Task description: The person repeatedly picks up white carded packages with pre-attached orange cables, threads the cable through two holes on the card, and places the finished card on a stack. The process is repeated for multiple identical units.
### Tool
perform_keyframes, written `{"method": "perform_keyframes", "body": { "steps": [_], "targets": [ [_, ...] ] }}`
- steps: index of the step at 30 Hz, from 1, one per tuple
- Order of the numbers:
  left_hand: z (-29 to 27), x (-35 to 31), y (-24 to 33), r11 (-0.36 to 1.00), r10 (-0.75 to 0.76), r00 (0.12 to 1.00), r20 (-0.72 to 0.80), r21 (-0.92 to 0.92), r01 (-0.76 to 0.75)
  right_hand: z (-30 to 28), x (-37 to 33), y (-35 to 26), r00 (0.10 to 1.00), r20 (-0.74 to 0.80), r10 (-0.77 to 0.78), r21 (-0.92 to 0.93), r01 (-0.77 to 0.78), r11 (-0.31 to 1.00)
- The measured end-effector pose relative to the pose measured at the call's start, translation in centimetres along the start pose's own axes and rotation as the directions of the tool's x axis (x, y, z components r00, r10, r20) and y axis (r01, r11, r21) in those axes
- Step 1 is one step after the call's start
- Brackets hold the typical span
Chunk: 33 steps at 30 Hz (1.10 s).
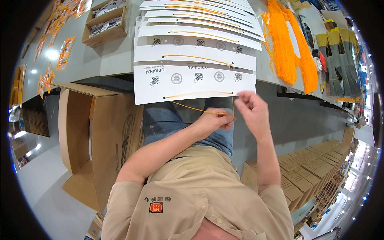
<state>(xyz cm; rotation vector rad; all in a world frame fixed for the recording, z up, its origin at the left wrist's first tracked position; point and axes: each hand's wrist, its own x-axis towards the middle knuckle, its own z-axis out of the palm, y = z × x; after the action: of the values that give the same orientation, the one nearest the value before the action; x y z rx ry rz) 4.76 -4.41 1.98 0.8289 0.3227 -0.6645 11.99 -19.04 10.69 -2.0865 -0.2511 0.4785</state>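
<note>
A grey worktable [108,60] spreads across the upper part of the view, with small orange packets [66,53] scattered at its left and a divided tray [107,37] nearer the middle; to the right lie thick hanks of orange strands [280,48] and, farther out, grey bundles with yellowish ends [339,60]; an open carton [110,148] stands close beside the person's left leg, taking up the floor on that side, while closed cartons [298,180] line the floor at the lower right; the carton is plain brown cardboard with raised flaps; the hanks look loose and fibrous; the overlapping white sheets [200,51] are smooth, flat and printed in grey, each visible cord thin and yellow-orange; the front white sheet [196,83] juts past the table edge above the denim-covered lap [162,122], directly ahead of both hands, and its orange cord [185,106] drops below the lower edge; the left hand [218,120] pinches this cord beneath the sheet; the right hand [251,110], fingers curled, is just beside the sheet's lower right corner, though whether it grips the cord I cannot tell.
</note>
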Motion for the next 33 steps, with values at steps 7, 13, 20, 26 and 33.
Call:
{"method": "perform_keyframes", "body": {
  "steps": [7, 13, 20, 26, 33],
  "targets": [
    [-5.0, -3.8, -2.4, 0.959, -0.082, 0.937, -0.339, -0.282, -0.018, 6.0, -3.2, 1.2, 0.967, 0.234, -0.096, 0.196, 0.049, 0.979],
    [-3.3, -6.8, 0.3, 0.909, 0.207, 0.888, -0.41, 0.417, -0.019, 7.9, -0.3, 1.3, 0.986, 0.117, 0.119, 0.17, -0.138, 0.976],
    [-4.2, -5.0, 1.6, 0.873, 0.488, 0.666, -0.565, 0.336, -0.354, 10.2, -3.6, 2.5, 0.98, 0.161, 0.116, 0.496, -0.182, 0.849],
    [-5.4, -6.5, 1.7, 0.917, 0.281, 0.863, -0.419, 0.382, -0.113, 9.9, -3.4, 1.6, 0.959, -0.028, -0.282, 0.045, 0.283, 0.958],
    [-4.9, -5.7, 0.4, 0.904, 0.425, 0.774, -0.47, 0.185, -0.384, 10.1, -2.9, 0.7, 0.968, -0.15, -0.202, 0.224, 0.232, 0.947]
  ]
}}
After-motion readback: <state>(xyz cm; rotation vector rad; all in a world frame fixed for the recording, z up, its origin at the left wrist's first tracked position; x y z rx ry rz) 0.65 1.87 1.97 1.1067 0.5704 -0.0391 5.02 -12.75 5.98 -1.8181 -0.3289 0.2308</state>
